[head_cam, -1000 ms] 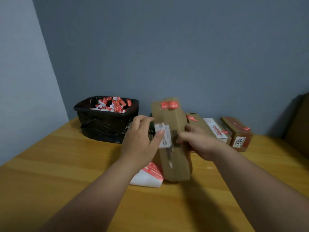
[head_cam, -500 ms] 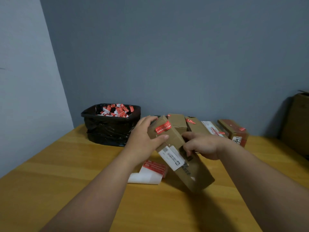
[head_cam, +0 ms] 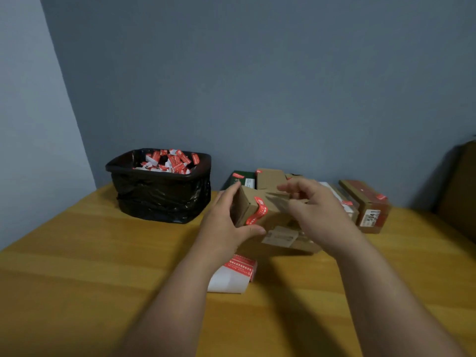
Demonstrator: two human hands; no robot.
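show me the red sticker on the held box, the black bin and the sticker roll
red sticker (head_cam: 258, 212), head view, middle of the strip
black bin (head_cam: 159, 199), head view, front wall
sticker roll (head_cam: 229, 279), head view, white outer sheet

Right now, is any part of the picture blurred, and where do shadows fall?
Head view: the right hand and the cardboard box beneath it are motion-blurred; the black bin looks sharper; light is dim, with soft arm shadows on the table.

Both forearms outstretched; left hand (head_cam: 226, 225) thumb and fingers clamped; right hand (head_cam: 318, 213) blurred, fingers loosely spread.
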